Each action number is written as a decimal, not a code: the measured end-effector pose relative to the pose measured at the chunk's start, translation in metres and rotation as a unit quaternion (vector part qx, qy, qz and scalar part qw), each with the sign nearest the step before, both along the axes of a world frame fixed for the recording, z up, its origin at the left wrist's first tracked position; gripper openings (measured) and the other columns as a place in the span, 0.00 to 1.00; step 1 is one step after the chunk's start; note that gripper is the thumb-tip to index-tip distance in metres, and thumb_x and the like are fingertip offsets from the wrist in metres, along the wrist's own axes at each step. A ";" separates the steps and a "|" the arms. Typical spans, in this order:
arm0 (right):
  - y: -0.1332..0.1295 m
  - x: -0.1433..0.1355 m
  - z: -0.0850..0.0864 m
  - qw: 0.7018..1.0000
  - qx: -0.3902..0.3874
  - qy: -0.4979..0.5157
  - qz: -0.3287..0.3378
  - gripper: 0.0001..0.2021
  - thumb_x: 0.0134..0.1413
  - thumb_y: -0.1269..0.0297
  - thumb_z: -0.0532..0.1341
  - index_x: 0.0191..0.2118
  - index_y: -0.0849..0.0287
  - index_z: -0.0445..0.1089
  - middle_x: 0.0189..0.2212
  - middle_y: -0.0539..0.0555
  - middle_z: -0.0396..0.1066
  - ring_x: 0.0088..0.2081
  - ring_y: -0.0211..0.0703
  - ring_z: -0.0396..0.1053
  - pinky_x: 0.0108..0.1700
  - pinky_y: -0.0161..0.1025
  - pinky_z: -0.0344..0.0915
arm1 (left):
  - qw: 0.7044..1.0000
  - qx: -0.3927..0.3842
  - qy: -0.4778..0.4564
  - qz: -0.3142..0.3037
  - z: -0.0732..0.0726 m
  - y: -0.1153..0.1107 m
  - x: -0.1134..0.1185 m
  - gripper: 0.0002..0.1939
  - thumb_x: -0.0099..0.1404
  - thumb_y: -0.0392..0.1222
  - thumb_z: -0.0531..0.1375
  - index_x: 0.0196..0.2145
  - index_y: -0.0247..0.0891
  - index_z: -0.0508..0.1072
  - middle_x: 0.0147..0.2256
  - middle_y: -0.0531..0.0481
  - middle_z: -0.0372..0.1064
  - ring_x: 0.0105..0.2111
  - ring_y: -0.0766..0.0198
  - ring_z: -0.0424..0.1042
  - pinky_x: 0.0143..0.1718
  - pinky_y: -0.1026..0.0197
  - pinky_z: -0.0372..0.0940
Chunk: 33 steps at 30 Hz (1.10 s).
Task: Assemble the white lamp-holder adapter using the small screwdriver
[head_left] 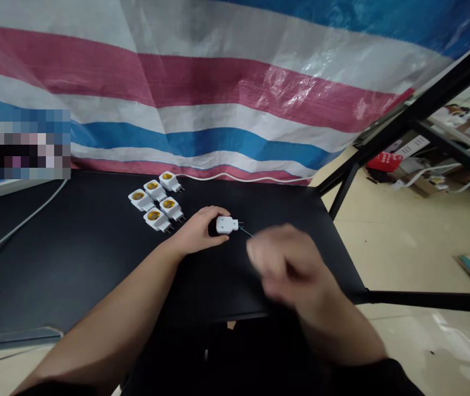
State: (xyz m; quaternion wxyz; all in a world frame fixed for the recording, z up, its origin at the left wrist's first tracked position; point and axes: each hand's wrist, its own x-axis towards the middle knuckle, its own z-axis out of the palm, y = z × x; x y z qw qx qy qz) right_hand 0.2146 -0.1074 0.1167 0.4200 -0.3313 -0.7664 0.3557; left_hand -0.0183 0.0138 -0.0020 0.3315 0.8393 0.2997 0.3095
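Observation:
My left hand point(202, 230) is closed around a white plug-in lamp socket point(224, 225) near the middle of the black table, thumb on the near side and fingers on the far side. Small holes show on its upper face, and its pins point right. My right hand point(288, 264), smeared by motion, is curled to the right of it. From those fingers a thin screwdriver shaft point(248, 233) reaches toward the socket's pin end; its handle is hidden in the hand. Left of my left hand stand several similar sockets point(153, 216) with brass-coloured openings facing up.
The black table point(94, 264) has its right edge beside a black metal frame point(344, 187). A striped plastic sheet point(202, 82) hangs behind it. A white cable point(243, 177) runs along the back, another cable point(20, 225) at left. Boxes and clutter point(424, 170) lie beyond the frame.

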 end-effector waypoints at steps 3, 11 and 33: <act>0.064 0.004 -0.051 0.988 0.079 -0.020 -0.130 0.12 0.64 0.64 0.65 0.31 0.53 0.63 0.27 0.48 0.64 0.29 0.41 0.62 0.34 0.42 0.61 | 0.998 -0.063 -0.015 0.014 -0.002 0.001 0.000 0.27 0.61 0.44 0.73 0.56 0.41 0.74 0.49 0.45 0.79 0.44 0.55 0.79 0.45 0.53 0.73; 0.091 -0.003 -0.112 0.985 0.058 -0.146 -0.067 0.14 0.60 0.63 0.74 0.50 0.53 0.77 0.50 0.57 0.73 0.52 0.49 0.74 0.58 0.49 0.71 | 0.992 -0.118 -0.039 0.010 -0.009 0.005 0.000 0.18 0.60 0.42 0.73 0.47 0.40 0.77 0.44 0.49 0.81 0.43 0.57 0.81 0.49 0.53 0.75; 0.087 -0.006 -0.112 0.991 0.032 -0.055 -0.115 0.08 0.61 0.61 0.73 0.45 0.54 0.81 0.41 0.54 0.83 0.41 0.46 0.78 0.46 0.45 0.72 | 0.987 -0.155 -0.044 0.019 -0.007 0.005 -0.003 0.20 0.58 0.41 0.75 0.47 0.39 0.78 0.43 0.48 0.81 0.42 0.56 0.81 0.48 0.55 0.74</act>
